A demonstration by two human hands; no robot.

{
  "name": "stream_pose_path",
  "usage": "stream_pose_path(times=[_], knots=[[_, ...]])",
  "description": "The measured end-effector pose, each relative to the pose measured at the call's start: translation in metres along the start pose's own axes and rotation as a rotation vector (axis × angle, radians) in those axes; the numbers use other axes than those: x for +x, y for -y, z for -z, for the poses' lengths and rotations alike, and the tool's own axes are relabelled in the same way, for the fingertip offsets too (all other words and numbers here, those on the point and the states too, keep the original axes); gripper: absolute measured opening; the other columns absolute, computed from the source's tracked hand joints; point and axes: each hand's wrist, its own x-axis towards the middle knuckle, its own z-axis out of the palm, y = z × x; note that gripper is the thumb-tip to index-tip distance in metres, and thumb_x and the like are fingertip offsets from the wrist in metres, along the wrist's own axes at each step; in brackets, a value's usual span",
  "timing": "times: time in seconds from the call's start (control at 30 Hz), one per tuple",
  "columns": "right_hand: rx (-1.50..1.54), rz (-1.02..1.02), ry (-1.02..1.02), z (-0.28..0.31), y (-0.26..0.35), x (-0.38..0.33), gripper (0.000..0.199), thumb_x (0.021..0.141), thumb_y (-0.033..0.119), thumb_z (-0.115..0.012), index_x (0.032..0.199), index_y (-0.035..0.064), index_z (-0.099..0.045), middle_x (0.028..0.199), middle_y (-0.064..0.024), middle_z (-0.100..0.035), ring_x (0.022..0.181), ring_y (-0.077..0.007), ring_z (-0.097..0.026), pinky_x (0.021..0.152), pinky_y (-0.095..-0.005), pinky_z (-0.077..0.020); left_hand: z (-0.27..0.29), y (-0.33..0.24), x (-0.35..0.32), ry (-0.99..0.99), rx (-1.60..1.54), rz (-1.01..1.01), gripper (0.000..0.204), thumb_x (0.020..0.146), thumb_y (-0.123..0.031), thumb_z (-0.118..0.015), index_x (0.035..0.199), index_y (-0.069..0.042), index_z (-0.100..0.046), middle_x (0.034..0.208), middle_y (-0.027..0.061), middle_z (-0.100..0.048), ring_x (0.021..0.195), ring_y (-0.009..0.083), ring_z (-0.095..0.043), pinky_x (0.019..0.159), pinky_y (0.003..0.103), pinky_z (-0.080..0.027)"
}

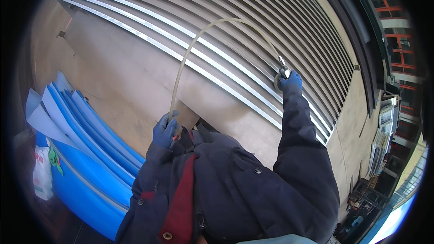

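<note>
My right hand (291,81), in a blue glove, grips a small air tool with a round disc (278,81) pressed against the metal slats (235,40) of a long grille. A pale hose (199,40) arcs from the tool's metal fitting up and over to my left hand (163,129), also in a blue glove, which holds the hose close to my chest. Both arms wear dark blue jacket sleeves.
The slatted panel lies on a brown board surface (113,63). Blue-filmed sheets (86,144) are stacked at the left, with a white bag (43,171) beside them. Stacked material and racks (382,140) stand at the right, and red framing (395,22) at the upper right.
</note>
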Motion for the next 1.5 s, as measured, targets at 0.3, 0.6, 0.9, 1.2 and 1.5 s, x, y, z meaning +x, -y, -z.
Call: stream_pose_path(times=[0.3, 0.6, 0.9, 1.2, 1.5], knots=[[-0.073, 0.211, 0.06, -0.012, 0.154, 0.038, 0.052, 0.087, 0.038, -0.079, 0.127, 0.0093, -0.062, 0.129, -0.0237, -0.062, 0.121, -0.0418, -0.062, 0.101, -0.0503, -0.0552, 0.018, 0.012, -0.006, -0.174, -0.137, 0.004, 0.033, 0.111, -0.016, -0.055, 0.14, -0.004, -0.062, 0.083, 0.0001, -0.063, 0.065, 0.0037, -0.052, 0.06, 0.021, -0.044], [-0.035, 0.313, 0.105, -0.014, 0.28, 0.063, 0.054, 0.089, 0.044, -0.079, 0.132, 0.0138, -0.065, 0.135, -0.0169, -0.062, 0.128, -0.0353, -0.061, 0.103, -0.0486, -0.0552, 0.014, 0.007, -0.019, -0.285, -0.121, 0.025, 0.031, 0.112, -0.017, -0.053, 0.14, -0.005, -0.061, 0.083, 0.0014, -0.065, 0.063, 0.0057, -0.053, 0.059, 0.021, -0.044], [-0.044, 0.037, 0.116, -0.007, 0.104, 0.032, 0.054, 0.087, 0.045, -0.078, 0.129, 0.0126, -0.066, 0.132, -0.0208, -0.063, 0.127, -0.0405, -0.061, 0.102, -0.0513, -0.0548, 0.01, 0.006, 0.004, -0.099, -0.128, 0.0, 0.032, 0.111, -0.016, -0.054, 0.139, -0.002, -0.061, 0.084, 0.0003, -0.063, 0.063, 0.0044, -0.051, 0.058, 0.021, -0.043], [-0.021, 0.029, 0.1, -0.003, 0.027, 0.01, 0.055, 0.084, 0.039, -0.081, 0.122, 0.004, -0.065, 0.125, -0.0294, -0.064, 0.12, -0.0476, -0.064, 0.101, -0.0547, -0.0538, 0.002, 0.008, 0.001, -0.032, -0.074, 0.04, 0.033, 0.112, -0.019, -0.057, 0.141, -0.006, -0.063, 0.084, -0.001, -0.062, 0.065, 0.0029, -0.05, 0.06, 0.02, -0.044], [-0.054, 0.258, 0.146, -0.014, 0.231, 0.046, 0.053, 0.088, 0.038, -0.077, 0.132, 0.0111, -0.063, 0.134, -0.0232, -0.061, 0.128, -0.0419, -0.059, 0.107, -0.0496, -0.0523, 0.026, 0.019, -0.012, -0.214, -0.191, -0.006, 0.032, 0.111, -0.016, -0.055, 0.139, -0.004, -0.062, 0.085, 0.0013, -0.063, 0.064, 0.0051, -0.054, 0.059, 0.021, -0.045]])
